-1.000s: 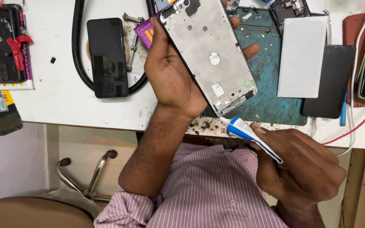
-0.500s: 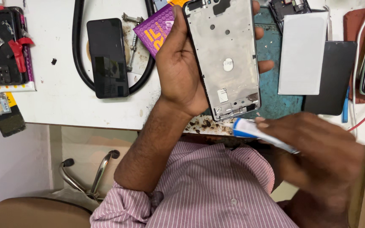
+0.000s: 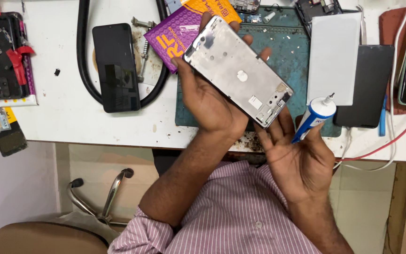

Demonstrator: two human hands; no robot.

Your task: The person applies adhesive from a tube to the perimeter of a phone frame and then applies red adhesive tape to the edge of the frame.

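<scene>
My left hand (image 3: 210, 106) grips a bare silver phone frame (image 3: 238, 70) from underneath, tilting it above the green work mat (image 3: 278, 47). The frame's lower right corner rests against the fingers of my right hand (image 3: 297, 162), whose palm faces up. That same hand pinches a small blue and white glue tube (image 3: 313, 117), nozzle pointing up and to the right, just right of the frame.
On the white bench (image 3: 62, 122) lie a black phone (image 3: 116, 66) inside a loop of black hose, a purple and orange packet (image 3: 179, 28), a white panel (image 3: 334, 56), a dark phone (image 3: 370, 84), a disassembled phone (image 3: 5, 56) at left, and red and white cables at right.
My left hand has rotated the frame from near upright to slanting down to the right. My right hand has turned palm up and lifted the glue tube, its nozzle now pointing upward.
</scene>
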